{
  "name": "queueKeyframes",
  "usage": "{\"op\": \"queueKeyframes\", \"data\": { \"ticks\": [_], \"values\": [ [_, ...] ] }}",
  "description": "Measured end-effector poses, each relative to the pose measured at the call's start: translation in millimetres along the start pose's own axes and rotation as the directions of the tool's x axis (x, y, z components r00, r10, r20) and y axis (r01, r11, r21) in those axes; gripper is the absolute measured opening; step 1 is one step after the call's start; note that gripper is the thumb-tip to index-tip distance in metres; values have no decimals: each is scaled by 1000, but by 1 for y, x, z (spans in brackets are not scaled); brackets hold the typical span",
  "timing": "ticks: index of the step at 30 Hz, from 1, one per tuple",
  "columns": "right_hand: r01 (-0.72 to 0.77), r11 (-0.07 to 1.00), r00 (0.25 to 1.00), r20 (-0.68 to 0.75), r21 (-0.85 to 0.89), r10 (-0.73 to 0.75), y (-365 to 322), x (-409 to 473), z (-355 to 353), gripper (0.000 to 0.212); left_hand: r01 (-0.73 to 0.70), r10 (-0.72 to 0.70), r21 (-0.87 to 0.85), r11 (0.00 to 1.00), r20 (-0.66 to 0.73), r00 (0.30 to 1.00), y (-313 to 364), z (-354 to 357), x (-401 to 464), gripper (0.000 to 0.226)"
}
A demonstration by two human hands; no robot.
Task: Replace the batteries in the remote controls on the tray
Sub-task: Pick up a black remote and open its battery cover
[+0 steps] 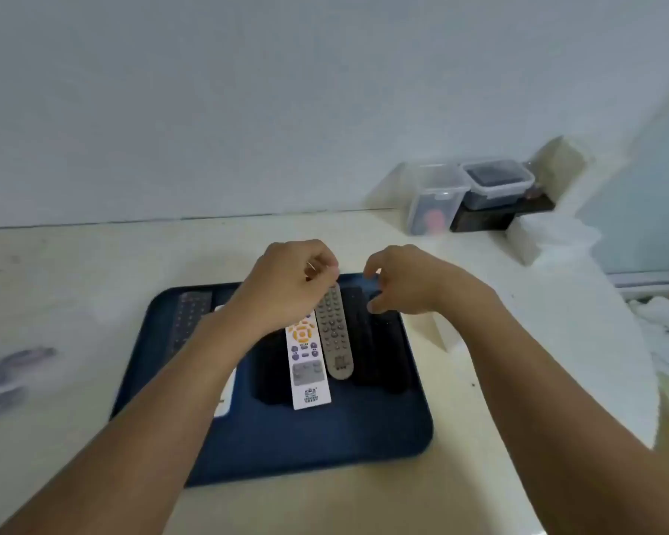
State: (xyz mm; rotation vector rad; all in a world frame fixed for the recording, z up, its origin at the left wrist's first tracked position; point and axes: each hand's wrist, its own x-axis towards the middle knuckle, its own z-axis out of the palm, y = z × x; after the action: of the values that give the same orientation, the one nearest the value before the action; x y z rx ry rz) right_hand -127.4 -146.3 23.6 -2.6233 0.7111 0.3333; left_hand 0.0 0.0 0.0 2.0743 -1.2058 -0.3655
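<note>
Both forearms over blue tray [383,430]; left hand [286,287] pinching grey remote [335,334] top; right hand [402,279] beside, curled, empty.

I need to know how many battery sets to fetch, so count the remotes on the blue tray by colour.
White: 2, the orange-buttoned remote and a white remote mostly under the left forearm
Grey: 2, the light grey remote and the far-left dark grey remote
Black: 3, though blurred
Total: 7
</note>
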Motion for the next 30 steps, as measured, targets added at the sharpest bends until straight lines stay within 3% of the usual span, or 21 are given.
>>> {"op": "queueKeyframes", "data": {
  "ticks": [3, 8, 12, 18, 22, 28, 30],
  "values": [
    [18, 995, 999, -27, -102, -21, 4, -1, 12, 56, -57, 55, 50, 997, 28, 998, -10, 23, 1, 11],
    [8, 973, 996, 88, -229, 12, 12, -20, 49, 73, -125, 125, 72, 990, 0, 992, -26, 62, -15, 20],
    [12, 968, 999, -28, -252, -20, 19, -33, 80, 85, -164, 171, 81, 983, -86, 982, -33, 71, -40, 18],
    [-2, 983, 984, -177, -182, -30, 25, -53, 99, 60, -168, 165, 1, 986, -189, 968, -25, 77, -93, 10],
    [-60, 990, 952, -305, -125, 20, 16, -63, 105, 29, -178, 177, 16, 984, -210, 961, -19, 68, -112, 12],
    [-250, 956, 789, -605, -157, 107, 0, -61, 126, 13, -138, 125, -27, 990, -281, 951, -22, 56, -111, 7],
    [-262, 962, 721, -679, -79, 141, 4, -55, 129, 13, -142, 122, -43, 989, -303, 945, -23, 53, -109, 8]
  ]
}}
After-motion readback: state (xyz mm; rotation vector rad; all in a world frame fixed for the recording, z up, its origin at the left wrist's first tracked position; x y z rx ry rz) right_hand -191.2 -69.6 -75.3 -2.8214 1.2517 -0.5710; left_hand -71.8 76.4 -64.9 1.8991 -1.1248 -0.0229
